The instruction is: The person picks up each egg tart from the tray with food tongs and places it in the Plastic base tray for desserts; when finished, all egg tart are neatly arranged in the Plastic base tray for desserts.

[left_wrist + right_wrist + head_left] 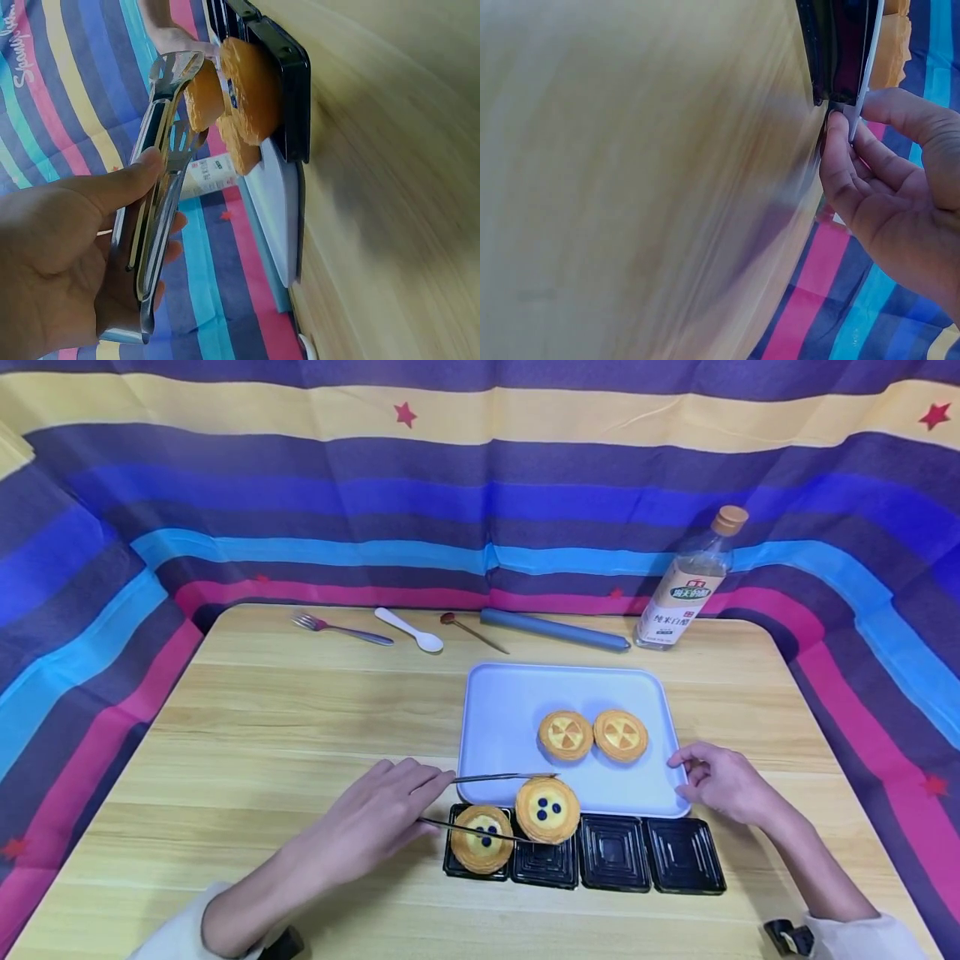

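My left hand [382, 810] grips metal tongs [142, 217], thumb on one arm and fingers round the other. Between the tong tips is an egg tart [549, 810] topped with three dark berries, over the second black square compartment from the left. Another berry-topped tart [468, 852] sits in the leftmost compartment, overlapped by the lower tong arm in the head view. My right hand [723, 783] pinches the right edge of the pale blue tray [498, 718], thumb on top and fingers underneath. Two tarts, a left one [566, 735] and a right one [621, 735], with wedge-shaped toppings lie side by side on this tray.
The black compartments [615, 852] stand in a row along the tray's near edge. Across the table's back lie a fork [341, 628], a white spoon [408, 630], a thin wooden stick [474, 632] and a blue-grey rod [555, 629]. A labelled bottle [678, 593] stands at back right.
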Demonstrator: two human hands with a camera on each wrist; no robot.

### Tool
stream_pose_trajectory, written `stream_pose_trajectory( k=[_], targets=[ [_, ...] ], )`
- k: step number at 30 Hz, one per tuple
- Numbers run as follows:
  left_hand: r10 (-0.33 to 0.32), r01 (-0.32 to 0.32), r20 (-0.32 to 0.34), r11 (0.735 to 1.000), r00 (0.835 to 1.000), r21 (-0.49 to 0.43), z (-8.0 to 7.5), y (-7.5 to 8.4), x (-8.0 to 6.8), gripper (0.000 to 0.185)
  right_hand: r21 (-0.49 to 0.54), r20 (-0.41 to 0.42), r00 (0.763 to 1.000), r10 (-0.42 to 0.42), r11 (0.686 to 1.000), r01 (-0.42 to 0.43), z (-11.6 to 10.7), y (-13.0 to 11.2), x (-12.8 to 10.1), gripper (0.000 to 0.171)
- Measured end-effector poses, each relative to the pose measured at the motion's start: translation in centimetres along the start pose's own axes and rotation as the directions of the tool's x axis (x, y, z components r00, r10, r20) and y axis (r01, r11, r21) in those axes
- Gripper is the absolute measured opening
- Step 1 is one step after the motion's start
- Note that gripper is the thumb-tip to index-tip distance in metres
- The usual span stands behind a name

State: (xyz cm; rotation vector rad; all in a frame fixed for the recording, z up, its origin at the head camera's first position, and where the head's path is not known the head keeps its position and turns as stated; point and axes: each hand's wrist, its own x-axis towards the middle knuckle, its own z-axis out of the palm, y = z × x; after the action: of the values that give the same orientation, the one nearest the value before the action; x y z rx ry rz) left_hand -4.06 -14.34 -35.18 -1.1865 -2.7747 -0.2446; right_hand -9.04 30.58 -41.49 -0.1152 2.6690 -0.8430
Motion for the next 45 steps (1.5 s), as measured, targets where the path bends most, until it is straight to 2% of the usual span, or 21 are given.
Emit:
stream_pose_trajectory(
  k=[7,17,24,40,45],
  targets=[
    [0.051,-0.051,0.002,0.999,0.999,0.013,0.3,0.6,-0.4,0.064,0.005,0.0,1.0,-0.003,1.0,0.003,0.1,0.0,0.0,0.034],
    [0.062,-0.064,0.062,0.998,0.996,0.021,0.7,1.1,-0.3,0.058,-0.003,-0.002,1.0,-0.003,1.0,0.003,0.0,0.0,0.1,0.034],
    [0.056,-0.058,0.097,0.998,0.994,0.027,0.7,1.1,-0.2,0.058,0.0,-0.003,1.0,0.0,1.0,0.0,-0.1,-0.1,0.0,0.034],
    [0.044,-0.044,0.119,0.999,0.992,0.004,0.9,1.0,0.0,0.059,0.007,-0.007,1.0,0.003,1.0,-0.003,0.0,0.0,0.0,0.033],
    [0.028,-0.027,0.155,1.0,0.987,-0.012,0.7,1.1,0.0,0.061,0.011,-0.002,1.0,0.006,1.0,-0.006,0.1,0.0,0.0,0.033]
  ],
)
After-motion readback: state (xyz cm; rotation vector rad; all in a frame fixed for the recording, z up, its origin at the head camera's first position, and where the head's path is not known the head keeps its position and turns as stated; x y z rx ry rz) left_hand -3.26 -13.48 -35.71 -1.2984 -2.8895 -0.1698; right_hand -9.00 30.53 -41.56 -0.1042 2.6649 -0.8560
